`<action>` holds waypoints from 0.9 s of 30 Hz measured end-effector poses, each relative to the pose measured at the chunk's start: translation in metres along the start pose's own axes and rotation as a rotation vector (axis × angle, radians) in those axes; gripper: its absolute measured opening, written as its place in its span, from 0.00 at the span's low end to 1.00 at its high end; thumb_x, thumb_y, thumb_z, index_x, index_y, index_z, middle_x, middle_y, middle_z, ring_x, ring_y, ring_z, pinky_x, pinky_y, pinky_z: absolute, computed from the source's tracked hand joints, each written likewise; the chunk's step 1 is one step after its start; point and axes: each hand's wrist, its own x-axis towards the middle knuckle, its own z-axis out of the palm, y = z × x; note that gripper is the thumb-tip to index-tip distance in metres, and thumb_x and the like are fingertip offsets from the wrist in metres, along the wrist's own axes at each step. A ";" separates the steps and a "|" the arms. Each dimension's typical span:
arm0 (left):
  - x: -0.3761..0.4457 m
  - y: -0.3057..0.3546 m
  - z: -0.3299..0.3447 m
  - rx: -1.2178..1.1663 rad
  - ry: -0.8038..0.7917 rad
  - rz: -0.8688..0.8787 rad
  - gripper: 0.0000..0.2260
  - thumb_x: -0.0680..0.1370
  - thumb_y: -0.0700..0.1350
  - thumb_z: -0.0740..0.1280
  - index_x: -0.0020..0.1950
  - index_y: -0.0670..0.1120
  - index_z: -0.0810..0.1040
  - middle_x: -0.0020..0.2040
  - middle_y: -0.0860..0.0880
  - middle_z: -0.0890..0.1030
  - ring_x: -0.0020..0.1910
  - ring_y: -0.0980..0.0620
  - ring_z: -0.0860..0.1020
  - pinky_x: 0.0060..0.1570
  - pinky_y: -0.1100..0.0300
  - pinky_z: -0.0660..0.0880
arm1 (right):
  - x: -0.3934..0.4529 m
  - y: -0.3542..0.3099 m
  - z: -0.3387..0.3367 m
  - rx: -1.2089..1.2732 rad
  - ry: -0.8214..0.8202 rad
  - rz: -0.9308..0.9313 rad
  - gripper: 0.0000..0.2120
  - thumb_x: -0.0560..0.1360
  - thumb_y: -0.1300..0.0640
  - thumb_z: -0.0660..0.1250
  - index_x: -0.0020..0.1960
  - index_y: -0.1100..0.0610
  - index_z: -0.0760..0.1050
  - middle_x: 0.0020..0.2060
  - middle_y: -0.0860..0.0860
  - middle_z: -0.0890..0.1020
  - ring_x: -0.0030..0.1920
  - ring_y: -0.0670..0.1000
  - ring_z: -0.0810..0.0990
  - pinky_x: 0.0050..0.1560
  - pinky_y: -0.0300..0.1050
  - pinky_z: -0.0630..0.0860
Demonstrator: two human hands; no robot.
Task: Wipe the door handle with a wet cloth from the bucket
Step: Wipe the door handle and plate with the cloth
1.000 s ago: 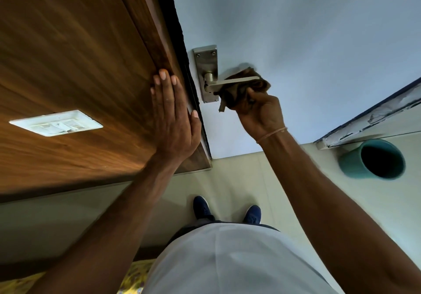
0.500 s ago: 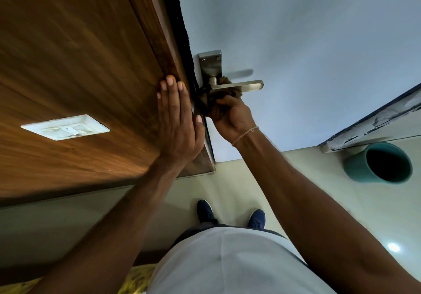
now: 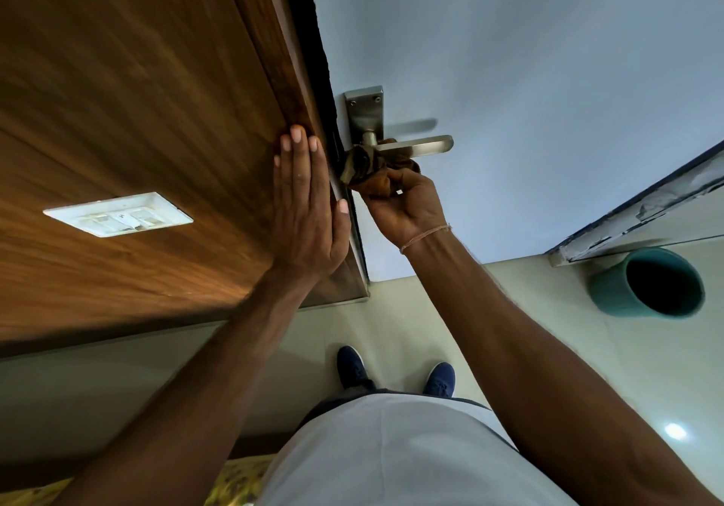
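Observation:
A brushed-metal lever door handle juts from its plate on the pale blue door. A bunched brown cloth is pressed against the base of the lever, under the spindle. My right hand is shut on that cloth from below. My left hand lies flat, fingers together, on the wooden panel beside the door's edge. The teal bucket stands on the floor at the right, its inside dark.
A white switch plate sits on the wooden panel at left. A chipped door frame runs along the right above the bucket. Below are the pale floor and my blue shoes.
My right hand slid the cloth from the lever's outer end inward to its base by the plate. The lever's free end is now bare. My left hand stayed flat on the wood.

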 end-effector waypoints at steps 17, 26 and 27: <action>0.000 0.004 0.002 -0.001 0.012 -0.020 0.32 0.86 0.49 0.55 0.85 0.32 0.55 0.86 0.31 0.56 0.87 0.36 0.51 0.86 0.37 0.54 | -0.018 -0.066 -0.002 -1.382 0.154 -1.158 0.15 0.76 0.67 0.69 0.56 0.51 0.87 0.49 0.47 0.89 0.49 0.58 0.87 0.50 0.57 0.86; -0.001 0.003 -0.004 0.021 0.014 -0.001 0.32 0.86 0.48 0.56 0.86 0.35 0.53 0.86 0.34 0.55 0.88 0.40 0.50 0.87 0.40 0.54 | 0.001 -0.012 0.017 -2.486 -0.337 -1.608 0.16 0.80 0.58 0.61 0.56 0.57 0.87 0.55 0.52 0.88 0.65 0.63 0.81 0.62 0.56 0.74; -0.001 0.002 -0.005 0.017 0.016 0.003 0.32 0.85 0.47 0.57 0.86 0.35 0.54 0.86 0.34 0.56 0.88 0.40 0.51 0.87 0.40 0.54 | 0.003 -0.008 0.019 -2.545 -0.356 -1.646 0.16 0.79 0.58 0.61 0.53 0.57 0.87 0.52 0.52 0.88 0.65 0.64 0.82 0.62 0.57 0.74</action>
